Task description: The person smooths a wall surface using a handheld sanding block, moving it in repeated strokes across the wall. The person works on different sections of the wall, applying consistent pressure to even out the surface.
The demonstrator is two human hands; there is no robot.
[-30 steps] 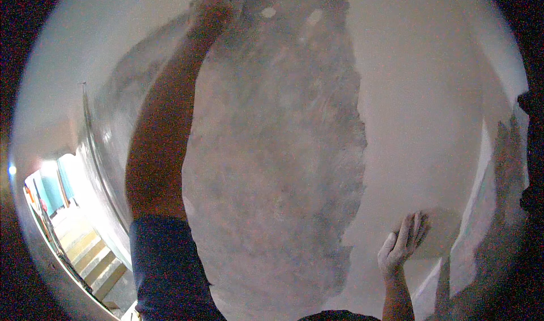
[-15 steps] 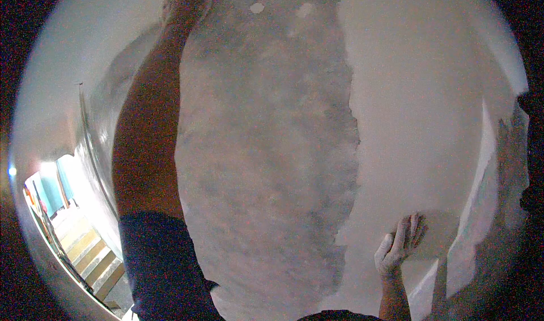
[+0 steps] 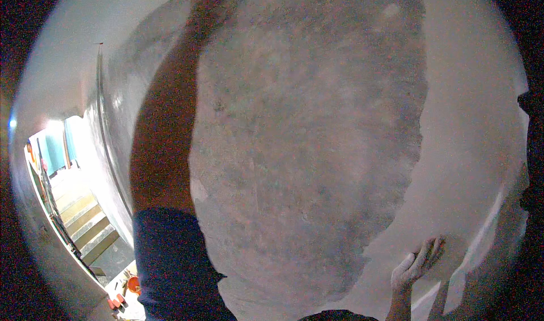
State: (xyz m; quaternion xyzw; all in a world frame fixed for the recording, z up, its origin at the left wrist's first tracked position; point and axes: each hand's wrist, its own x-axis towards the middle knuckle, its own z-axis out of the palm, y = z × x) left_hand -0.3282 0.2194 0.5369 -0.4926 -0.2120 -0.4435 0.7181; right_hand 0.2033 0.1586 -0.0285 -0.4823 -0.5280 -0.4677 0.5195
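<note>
Pressed flat, fingers spread and holding nothing: right hand (image 3: 416, 262), palm against the smooth pale plaster (image 3: 470, 151) low on the wall. Just left of it, the ragged edge of a large rough grey patch of bare wall (image 3: 306, 139), reaching far above. Beyond the patch, left forearm (image 3: 170, 128) raised steeply along the wall, dark blue sleeve (image 3: 170, 258) at its lower end; left hand out of view past the top rim, its grip not to be judged. Far down to the left, a stairwell with pale steps (image 3: 85, 219), a railing (image 3: 48, 202) and small red and orange items (image 3: 122, 295) on the floor below.
</note>
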